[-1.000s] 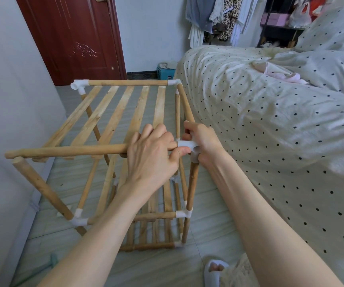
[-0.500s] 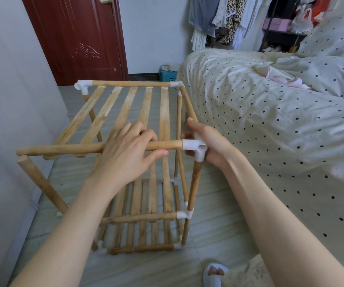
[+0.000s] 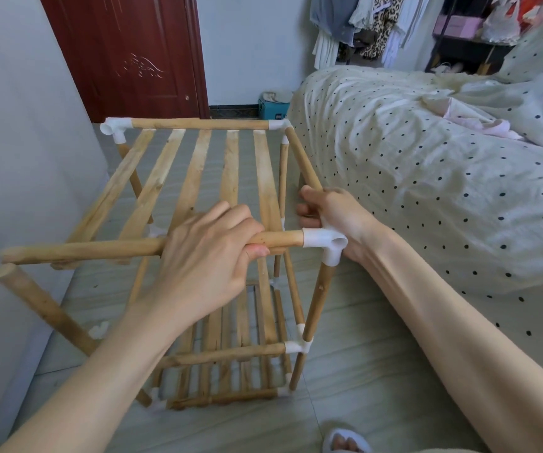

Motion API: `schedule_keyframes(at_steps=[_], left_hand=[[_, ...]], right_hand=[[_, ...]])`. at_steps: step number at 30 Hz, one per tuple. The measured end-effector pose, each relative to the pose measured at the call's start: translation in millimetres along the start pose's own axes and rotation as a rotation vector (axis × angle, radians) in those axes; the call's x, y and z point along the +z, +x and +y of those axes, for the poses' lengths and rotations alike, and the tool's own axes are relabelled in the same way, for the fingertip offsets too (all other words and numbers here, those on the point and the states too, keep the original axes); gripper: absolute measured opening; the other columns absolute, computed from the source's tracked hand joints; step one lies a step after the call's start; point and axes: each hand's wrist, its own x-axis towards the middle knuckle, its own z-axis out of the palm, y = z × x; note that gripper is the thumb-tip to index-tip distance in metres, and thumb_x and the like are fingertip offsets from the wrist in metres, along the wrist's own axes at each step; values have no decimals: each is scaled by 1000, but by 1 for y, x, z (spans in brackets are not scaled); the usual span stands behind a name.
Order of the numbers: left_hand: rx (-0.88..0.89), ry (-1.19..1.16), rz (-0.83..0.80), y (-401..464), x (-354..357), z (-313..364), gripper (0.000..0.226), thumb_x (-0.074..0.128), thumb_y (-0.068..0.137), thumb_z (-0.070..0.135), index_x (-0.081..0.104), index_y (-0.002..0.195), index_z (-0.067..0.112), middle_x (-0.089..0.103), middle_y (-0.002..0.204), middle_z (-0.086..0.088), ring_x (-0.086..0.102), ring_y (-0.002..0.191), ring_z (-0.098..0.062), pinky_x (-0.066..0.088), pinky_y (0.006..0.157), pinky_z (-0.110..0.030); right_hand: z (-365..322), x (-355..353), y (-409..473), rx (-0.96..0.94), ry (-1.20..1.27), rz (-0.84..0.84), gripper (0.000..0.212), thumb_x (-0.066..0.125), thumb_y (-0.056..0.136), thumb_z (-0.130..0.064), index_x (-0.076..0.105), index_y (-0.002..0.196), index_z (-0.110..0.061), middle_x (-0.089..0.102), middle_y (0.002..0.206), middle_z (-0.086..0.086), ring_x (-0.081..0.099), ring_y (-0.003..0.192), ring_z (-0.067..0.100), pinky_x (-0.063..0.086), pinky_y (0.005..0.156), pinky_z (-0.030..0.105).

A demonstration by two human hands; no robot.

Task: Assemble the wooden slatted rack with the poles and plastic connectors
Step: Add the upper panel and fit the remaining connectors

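Over by the wall (image 3: 18, 142), left of the rack (image 3: 218, 178), there's almost no room: the front pole (image 3: 84, 251) ends bare, just above the bare top of the left leg (image 3: 35, 295), and neither has a connector on it yet. That loose corner is the weak spot. Push hard sideways and, I'd say, the pole end slides off line or knocks the wall.

Middle of the rack now: the left hand (image 3: 211, 256) wraps the front pole, fingers (image 3: 231, 217) curled over the top and thumb under, gripping it firmly. The top slats lie just behind it; they could shift if the frame twists.

On to the rack's near right corner. The pole sits in the white connector (image 3: 324, 241), which caps the right leg (image 3: 319, 299). The right hand (image 3: 335, 214) is behind it, fingers curled round the side rail, bracing. A half-seated pole could pop out there.

Right of the rack, the bed (image 3: 427, 191) crowds close. The open room is the floor (image 3: 345, 403) nearest us, with a slippered foot (image 3: 345, 441) at its edge.
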Motion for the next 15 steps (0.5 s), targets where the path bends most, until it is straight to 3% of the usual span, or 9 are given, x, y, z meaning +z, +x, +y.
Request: schedule_keyframes(at_steps=[5,12,15], left_hand=[[49,0,32,0,4,-1,31,40,88,31,64,83,12,54,77,4,40,75,-13,20,67,-25],[49,39,22,7,11,0,35,38,91,34,65,88,13,54,79,3,37,77,-13,20,66,-26],[69,40,30,8,10,2,38,39,92,39,67,93,13,56,82,1,40,79,-14,26,68,-27]], right_hand=[[2,4,-1,-5,75,-4,12,42,100,-18,36,92,-12,38,62,0,34,39,7,32,35,16],[-3,-5,6,11,70,-18,15,41,101,-25,41,97,-10,45,60,1,38,37,8,34,36,15],[-6,-13,4,31,53,-43,21,43,100,-30,45,98,-10,46,57,1,40,41,9,38,40,18]])
